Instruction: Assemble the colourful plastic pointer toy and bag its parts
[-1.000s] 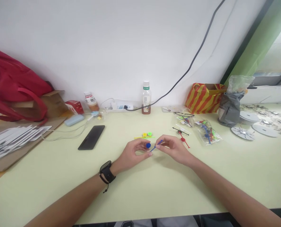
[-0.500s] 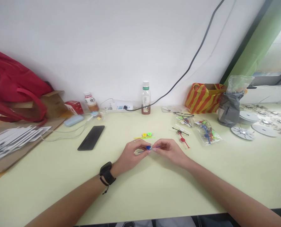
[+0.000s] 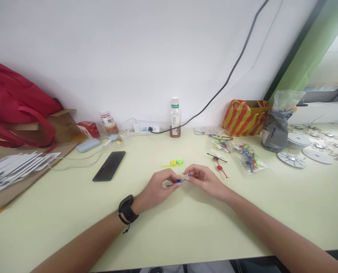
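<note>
A blue plastic spinner arrow [image 3: 179, 181] with a round hub is held just above the table. My left hand [image 3: 161, 186] pinches it near the hub between thumb and fingers. The thumb and fingertips of my right hand [image 3: 204, 182] are closed on its right end. Just beyond my fingers lie a yellow spinner arrow [image 3: 173, 162] and a green spinner arrow [image 3: 180, 162], side by side. To the right of my right hand are a red spinner arrow [image 3: 219, 168] and a black spinner arrow [image 3: 216, 158].
Bags of coloured arrows [image 3: 250, 159] lie at the right, near grey discs [image 3: 291, 160] and a striped bag [image 3: 244, 118]. A bottle [image 3: 175, 118] stands by the wall. On the left are a black phone [image 3: 109, 166], cables and paper strips [image 3: 18, 168].
My right fingers have shifted slightly right and up along the blue arrow, away from my left fingertips. The blue arrow has tilted, its right end higher.
</note>
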### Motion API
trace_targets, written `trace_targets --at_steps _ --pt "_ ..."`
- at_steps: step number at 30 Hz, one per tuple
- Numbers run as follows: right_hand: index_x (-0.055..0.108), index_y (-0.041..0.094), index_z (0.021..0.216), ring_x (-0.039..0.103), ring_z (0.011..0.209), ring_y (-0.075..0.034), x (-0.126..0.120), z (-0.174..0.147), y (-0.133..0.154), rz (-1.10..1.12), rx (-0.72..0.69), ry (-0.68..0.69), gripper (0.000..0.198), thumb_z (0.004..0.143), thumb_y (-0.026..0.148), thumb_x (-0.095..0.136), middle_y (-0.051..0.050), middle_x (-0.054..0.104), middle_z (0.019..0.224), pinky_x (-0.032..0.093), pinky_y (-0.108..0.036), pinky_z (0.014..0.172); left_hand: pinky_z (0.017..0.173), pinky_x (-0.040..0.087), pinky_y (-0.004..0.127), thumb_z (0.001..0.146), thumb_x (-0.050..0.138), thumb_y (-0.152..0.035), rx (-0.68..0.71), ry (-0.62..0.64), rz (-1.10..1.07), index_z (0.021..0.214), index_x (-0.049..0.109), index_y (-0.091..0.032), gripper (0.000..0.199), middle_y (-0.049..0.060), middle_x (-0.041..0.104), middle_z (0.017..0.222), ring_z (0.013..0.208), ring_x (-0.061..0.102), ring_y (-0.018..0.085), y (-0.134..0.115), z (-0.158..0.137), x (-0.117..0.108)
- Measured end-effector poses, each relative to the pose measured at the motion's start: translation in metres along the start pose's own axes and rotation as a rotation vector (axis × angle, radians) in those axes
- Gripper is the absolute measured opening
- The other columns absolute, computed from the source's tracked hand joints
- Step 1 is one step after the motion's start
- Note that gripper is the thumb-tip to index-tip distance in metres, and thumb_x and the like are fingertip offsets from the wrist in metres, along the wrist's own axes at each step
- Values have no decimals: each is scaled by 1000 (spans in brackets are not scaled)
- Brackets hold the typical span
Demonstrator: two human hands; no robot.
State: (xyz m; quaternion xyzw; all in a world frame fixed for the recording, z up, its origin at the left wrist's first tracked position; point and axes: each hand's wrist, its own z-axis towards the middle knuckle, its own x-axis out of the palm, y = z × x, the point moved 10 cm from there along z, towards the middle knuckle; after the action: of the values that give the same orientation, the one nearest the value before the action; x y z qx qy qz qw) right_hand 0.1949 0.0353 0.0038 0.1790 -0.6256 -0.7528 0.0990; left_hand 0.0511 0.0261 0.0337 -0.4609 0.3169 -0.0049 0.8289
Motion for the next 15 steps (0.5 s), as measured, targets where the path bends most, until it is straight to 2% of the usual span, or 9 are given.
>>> trace_targets --at_steps 5,8,11,15 --pt "65 22 106 55 76 -16 -2 0 4 1 -16 -29 36 90 54 70 -1 59 85 45 -29 69 93 58 37 95 69 -32 -47 74 -229 103 72 -18 17 12 73 113 102 69 22 -2 -2 12" --pt "58 25 123 55 73 -15 -7 -1 5 4 -31 -73 43 91 51 70 -2 60 94 46 -28 66 94 58 38 95 69 -33 -119 76 -302 103 73 -17 18 11 74 106 100 69 22 5 -1 14" --pt "43 30 143 54 71 -14 -19 -5 15 -41 -109 -190 57 94 46 67 -1 59 98 49 -29 67 93 58 36 90 76 -33 -182 16 -357 104 72 -17 22 8 73 100 95 70 20 18 0 10" --pt "38 31 151 56 73 -16 -29 -14 35 -167 -238 -290 58 99 44 60 -1 57 92 51 -32 71 92 59 36 88 79 -35 -246 -44 -433 106 72 -17 26 7 74 101 95 71 19 32 1 5"
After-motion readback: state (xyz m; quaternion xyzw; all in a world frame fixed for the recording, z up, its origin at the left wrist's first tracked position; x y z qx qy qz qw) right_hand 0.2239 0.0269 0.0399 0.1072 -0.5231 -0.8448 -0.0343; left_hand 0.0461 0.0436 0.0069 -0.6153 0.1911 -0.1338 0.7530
